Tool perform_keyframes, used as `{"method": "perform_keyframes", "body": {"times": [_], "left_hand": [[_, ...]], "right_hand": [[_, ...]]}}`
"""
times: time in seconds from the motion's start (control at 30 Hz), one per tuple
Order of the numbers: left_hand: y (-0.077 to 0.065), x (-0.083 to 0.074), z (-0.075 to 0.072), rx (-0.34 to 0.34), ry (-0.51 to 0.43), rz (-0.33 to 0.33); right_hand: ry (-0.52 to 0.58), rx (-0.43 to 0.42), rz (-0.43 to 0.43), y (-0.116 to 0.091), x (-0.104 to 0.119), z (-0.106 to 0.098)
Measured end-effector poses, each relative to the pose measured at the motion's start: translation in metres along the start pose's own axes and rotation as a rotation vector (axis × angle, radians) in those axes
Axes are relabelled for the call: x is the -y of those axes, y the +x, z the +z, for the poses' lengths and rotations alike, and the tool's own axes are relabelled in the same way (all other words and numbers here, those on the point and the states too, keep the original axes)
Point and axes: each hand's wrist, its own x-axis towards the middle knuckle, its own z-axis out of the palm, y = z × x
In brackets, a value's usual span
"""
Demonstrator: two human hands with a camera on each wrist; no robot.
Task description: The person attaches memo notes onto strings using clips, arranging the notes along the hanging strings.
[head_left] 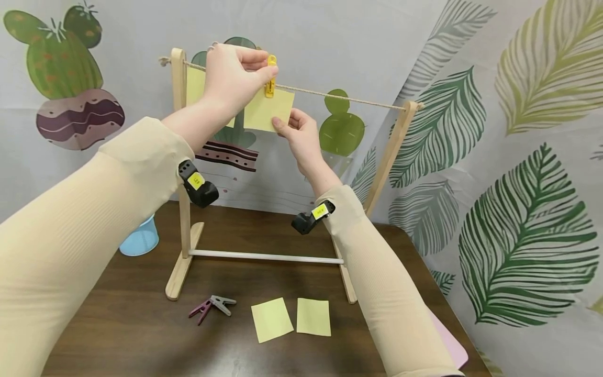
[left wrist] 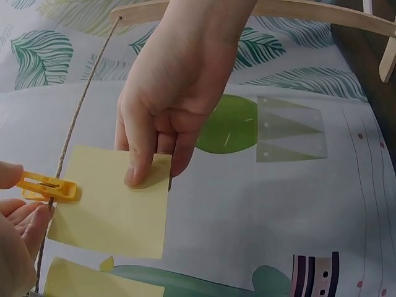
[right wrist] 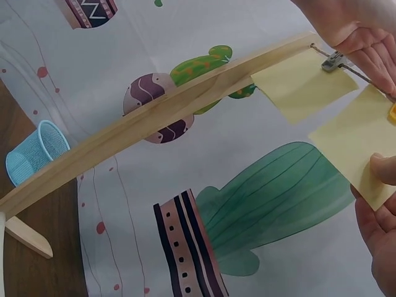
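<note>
Up at the rope, my left hand (head_left: 237,76) pinches a yellow clothespin (head_left: 270,78) between thumb and fingers. The clothespin sits over the rope (head_left: 339,96) and the top edge of a yellow sticky note (head_left: 267,111). My right hand (head_left: 301,137) holds that note by its lower corner, thumb in front and fingers behind, as the left wrist view also shows. To the left, a second yellow note (right wrist: 303,86) hangs from the rope under a grey clip (right wrist: 333,62); in the head view my left hand and forearm partly cover it.
The rope spans a wooden frame (head_left: 181,157) with a white crossbar (head_left: 264,256). On the brown table (head_left: 141,324) lie a purple clothespin (head_left: 201,311), a grey clothespin (head_left: 222,303) and two yellow notes (head_left: 272,319). A blue mesh basket (head_left: 140,238) stands left; a pink item (head_left: 449,340) lies right.
</note>
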Motion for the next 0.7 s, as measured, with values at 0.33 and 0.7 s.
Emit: {"method": "perform_keyframes", "body": {"times": [0.33, 0.7], "left_hand": [[-0.006, 0.010, -0.004, -0.063, -0.195, 0.017], [-0.033, 0.021, -0.020, -0.156, -0.488, -0.023]], "right_hand": [[-0.020, 0.001, -0.021, -0.006, -0.006, -0.002], [-0.014, 0.013, 0.008, -0.019, -0.029, -0.014]]}}
